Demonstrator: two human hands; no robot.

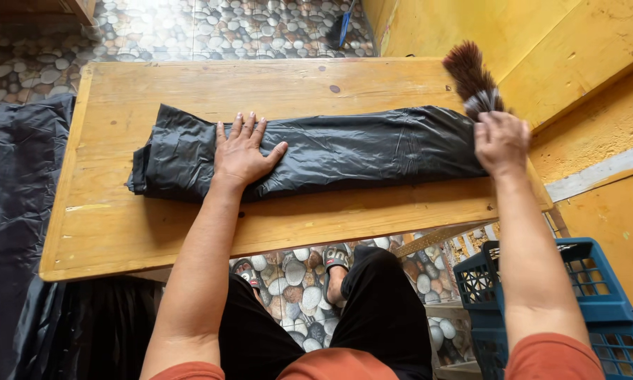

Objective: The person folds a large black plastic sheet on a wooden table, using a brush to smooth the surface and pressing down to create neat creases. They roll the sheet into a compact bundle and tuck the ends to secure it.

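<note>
Black plastic sheet (330, 148), folded into a long flat bundle, lies on the wooden table (119, 232), which serves as the landmark for this entry. Long axis of the bundle runs left to right along the table's length, parallel to its near edge and about midway between near and far edges. Left hand (242, 151): fingers spread, palm pressed flat on the bundle, left of its middle. Right hand (501, 143): closed in a fist at the bundle's right end, near the table's right edge, gripping the handle of a small brush (472, 79) whose dark bristles point away toward the table's far right corner; whether the fist also touches the plastic cannot be told. Both forearms reach straight out from the seated person across the table's near edge, so the bundle lies directly ahead of the hands and crosswise to the arms. The left hand sits on the plastic itself; the right sits at its end, so the left is the closer to the bundle's middle. More black plastic (14, 211) hangs off the table's left side. A blue crate (598, 302) stands below the table's right end. Pebble-patterned floor (190, 28) shows beyond the far edge and under the table.
</note>
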